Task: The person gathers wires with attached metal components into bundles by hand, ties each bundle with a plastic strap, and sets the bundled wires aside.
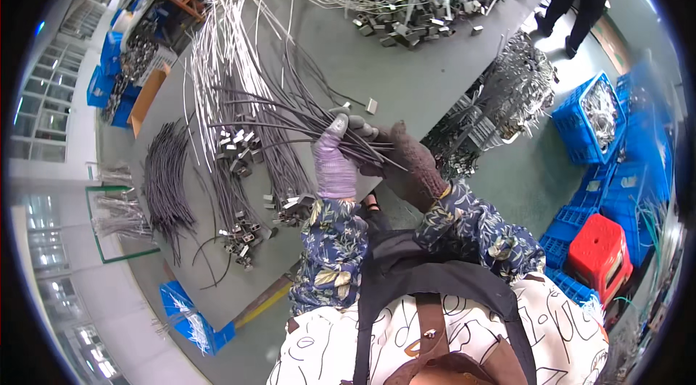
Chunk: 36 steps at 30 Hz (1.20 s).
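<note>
Both gloved hands, left (336, 164) and right (412, 162), grip a dark cable bundle (290, 124) over the table edge (377, 185).

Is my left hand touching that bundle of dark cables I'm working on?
Touching. The head view shows the left hand, in a purple glove, with fingers wrapped around the bundle of dark cables.

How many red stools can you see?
1. The red stool stands on the floor at the right, beside the blue crates. Others may be hidden behind them.
</note>
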Each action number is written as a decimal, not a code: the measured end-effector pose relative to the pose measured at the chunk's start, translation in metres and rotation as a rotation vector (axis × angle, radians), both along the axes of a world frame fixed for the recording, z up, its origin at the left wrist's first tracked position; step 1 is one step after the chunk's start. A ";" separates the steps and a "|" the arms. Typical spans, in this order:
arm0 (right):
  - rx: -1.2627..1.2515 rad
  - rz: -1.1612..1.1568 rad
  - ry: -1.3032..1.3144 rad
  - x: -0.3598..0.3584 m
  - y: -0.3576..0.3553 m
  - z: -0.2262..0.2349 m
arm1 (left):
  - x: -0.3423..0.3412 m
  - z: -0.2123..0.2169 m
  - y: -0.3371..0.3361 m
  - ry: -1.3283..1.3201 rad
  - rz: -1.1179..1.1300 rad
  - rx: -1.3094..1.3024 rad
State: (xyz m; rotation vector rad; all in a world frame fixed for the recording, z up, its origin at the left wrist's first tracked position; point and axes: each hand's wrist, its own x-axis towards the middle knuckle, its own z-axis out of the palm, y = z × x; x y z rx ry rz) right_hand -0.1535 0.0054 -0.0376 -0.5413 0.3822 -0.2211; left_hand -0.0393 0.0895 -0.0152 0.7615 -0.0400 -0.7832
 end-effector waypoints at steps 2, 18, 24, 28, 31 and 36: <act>0.115 -0.018 -0.028 -0.030 -0.016 -0.005 | -0.016 -0.004 -0.018 -0.047 -0.023 0.014; 0.412 -0.192 -0.141 -0.019 -0.023 -0.031 | -0.073 -0.048 -0.045 -0.396 -0.047 0.343; -0.596 0.013 0.702 0.007 -0.107 -0.037 | -0.024 -0.098 -0.016 -0.410 0.002 0.543; -1.282 -0.148 0.758 0.067 -0.193 -0.035 | -0.019 -0.116 0.001 -0.269 -0.075 0.537; -1.464 -0.099 0.921 0.104 -0.216 -0.023 | -0.010 -0.114 -0.006 -0.135 -0.184 0.487; -1.446 -0.097 0.858 0.062 -0.179 -0.080 | 0.003 -0.091 0.003 -0.110 -0.208 0.454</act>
